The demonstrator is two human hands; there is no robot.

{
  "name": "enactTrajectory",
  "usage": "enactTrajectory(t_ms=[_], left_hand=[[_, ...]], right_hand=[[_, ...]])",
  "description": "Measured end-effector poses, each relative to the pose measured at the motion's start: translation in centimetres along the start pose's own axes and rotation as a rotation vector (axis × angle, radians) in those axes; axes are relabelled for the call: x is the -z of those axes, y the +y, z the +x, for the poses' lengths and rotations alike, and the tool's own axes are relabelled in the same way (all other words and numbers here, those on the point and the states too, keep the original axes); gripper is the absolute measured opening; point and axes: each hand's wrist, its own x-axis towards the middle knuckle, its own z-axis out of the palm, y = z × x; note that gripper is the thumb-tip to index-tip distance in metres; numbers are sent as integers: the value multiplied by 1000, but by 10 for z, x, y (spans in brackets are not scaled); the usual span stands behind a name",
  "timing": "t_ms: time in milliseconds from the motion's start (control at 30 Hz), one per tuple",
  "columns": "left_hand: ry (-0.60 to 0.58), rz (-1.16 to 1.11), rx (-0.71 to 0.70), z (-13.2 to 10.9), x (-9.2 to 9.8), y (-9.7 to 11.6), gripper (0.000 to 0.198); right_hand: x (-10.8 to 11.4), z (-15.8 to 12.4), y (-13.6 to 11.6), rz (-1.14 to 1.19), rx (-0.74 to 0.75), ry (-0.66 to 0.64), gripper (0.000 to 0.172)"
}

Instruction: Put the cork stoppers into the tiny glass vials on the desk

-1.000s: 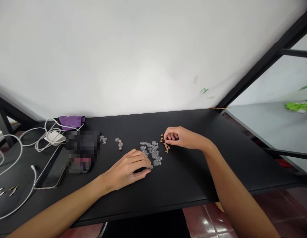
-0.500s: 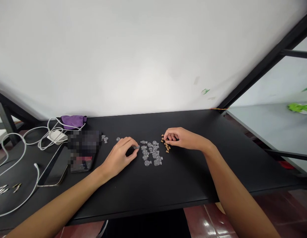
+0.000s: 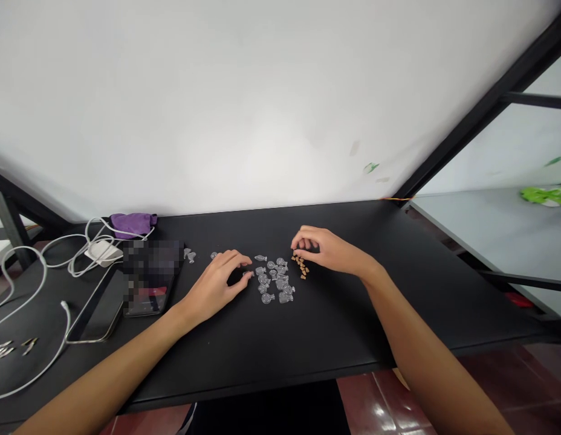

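Seeing a btl. cluster (image 3: 281, 281) lying approx. mid black table (image 3: 335, 320): small clear glass btls., round & slim, crowding tog., some touching. Showing clear glass only; being too small to tell contents. Resting L hand (image 3: 217, 284) just left of the cluster, bending fingers & leaving a narrow gap btwn. index & thumb. Having one clear btl. (image 3: 247, 273) at the thumb tip, mostly hidden; not being able to tell if gripping it or just touching. Hovering R hand (image 3: 326, 246) beyond the cluster's far right corner, bringing index & thumb close tog. over the far end of the loose corks (image 3: 302, 267); not being able to tell if pinching one. Seeing those corks lying in a strip just right of the cluster, outside the btls. Spotting a round btl. (image 3: 214, 255) left of the cluster, partly behind L hand; also a few outer btls. (image 3: 191, 256) farther left, near a blurred-out dark item (image 3: 153, 266). Seeing, well left of the cluster, a dark phone (image 3: 98, 309), white charger (image 3: 102, 252), pale cable (image 3: 65, 308), purple cloth item (image 3: 133, 225).
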Motion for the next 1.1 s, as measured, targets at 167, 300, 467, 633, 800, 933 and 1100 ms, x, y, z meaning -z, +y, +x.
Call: enactTrajectory(t_ms=[167, 300, 467, 633, 800, 933, 1100], left_hand=[[157, 42, 22, 5, 5, -3, 11], [221, 69, 73, 10, 18, -14, 12], [183, 126, 149, 13, 38, -23, 13], [70, 130, 117, 13, 52, -35, 17], [-139, 90, -8, 9, 65, -49, 27], [-250, 113, -70, 5, 70, -47, 30], [-287, 143, -78, 5, 65, -39, 21]], right_hand=[[-29, 9, -23, -61, 178, 12, 29], [-46, 11, -31, -98, 182, -49, 33], [-50, 12, -34, -77, 183, -86, 34], [-49, 12, -39, -77, 177, -93, 33], [-47, 11, -39, -77, 161, -66, 29], [-47, 11, -39, -68, 168, -26, 29], [-45, 10, -37, -76, 179, 9, 28]])
